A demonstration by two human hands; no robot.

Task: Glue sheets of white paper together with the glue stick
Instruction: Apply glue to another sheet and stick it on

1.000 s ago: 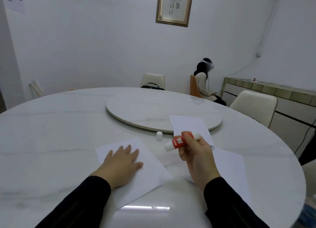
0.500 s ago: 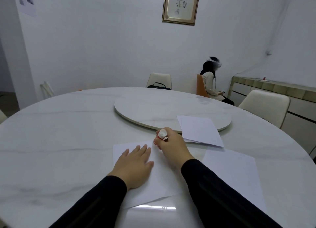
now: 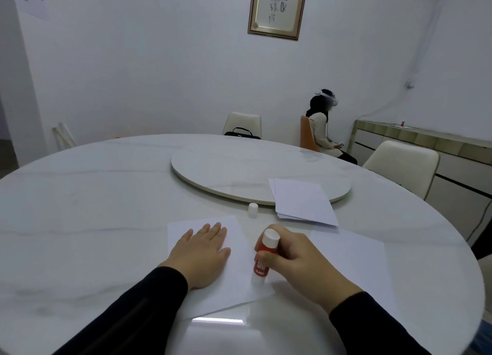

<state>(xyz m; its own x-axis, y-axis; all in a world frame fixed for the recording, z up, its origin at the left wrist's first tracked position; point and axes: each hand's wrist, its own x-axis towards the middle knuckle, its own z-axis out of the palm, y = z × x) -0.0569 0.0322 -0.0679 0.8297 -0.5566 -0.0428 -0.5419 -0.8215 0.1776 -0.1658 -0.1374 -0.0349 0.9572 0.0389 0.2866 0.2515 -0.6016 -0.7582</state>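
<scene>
A white paper sheet (image 3: 239, 282) lies on the round marble table (image 3: 80, 221) in front of me. My left hand (image 3: 201, 250) rests flat on its left half, fingers spread. My right hand (image 3: 295, 258) grips the red and white glue stick (image 3: 263, 258), held nearly upright with its lower end pressed on the sheet near its right edge. The stick's white cap (image 3: 253, 208) stands on the table beyond the sheet. A second sheet (image 3: 359, 261) lies to the right. A small stack of sheets (image 3: 303, 203) overlaps the turntable's rim.
A round marble turntable (image 3: 239, 171) fills the table's middle. Cream chairs (image 3: 402, 165) stand at the far side and right, one holding a black bag (image 3: 241, 133). A person (image 3: 323, 128) sits on an orange chair at the back. A low sideboard (image 3: 426, 144) runs along the right wall.
My right hand carried the glue stick from above the table to the sheet's far right corner, then drew it down along the right edge toward me. My left hand stayed flat on the sheet.
</scene>
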